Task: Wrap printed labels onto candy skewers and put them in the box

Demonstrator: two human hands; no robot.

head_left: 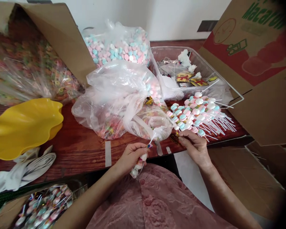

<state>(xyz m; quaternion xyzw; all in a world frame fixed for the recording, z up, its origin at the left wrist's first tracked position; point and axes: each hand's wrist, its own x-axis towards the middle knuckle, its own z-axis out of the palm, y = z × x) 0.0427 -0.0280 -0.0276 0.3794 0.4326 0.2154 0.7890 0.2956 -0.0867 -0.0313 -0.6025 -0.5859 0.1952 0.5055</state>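
My left hand (135,156) is closed around a candy lollipop in a clear wrapper (139,165); its white stick (153,137) points up past my thumb. My right hand (194,144) pinches at gold twist ties (174,138) by the table's front edge; whether a single tie is between the fingertips is too small to make out. Just beyond that hand lies a pile of pink, white and blue candy lollipops (193,111), sticks toward the right. Left of the pile, an open clear plastic bag (124,105) holds more candies.
A tied bag of pastel candies (119,47) stands at the back. Beside it is a clear plastic tray (197,54) with packets. Cardboard boxes (257,105) flank the table (90,152). At left are a yellow wavy dish (26,127), white gloves (26,171) and a box of wrapped lollipops (45,203).
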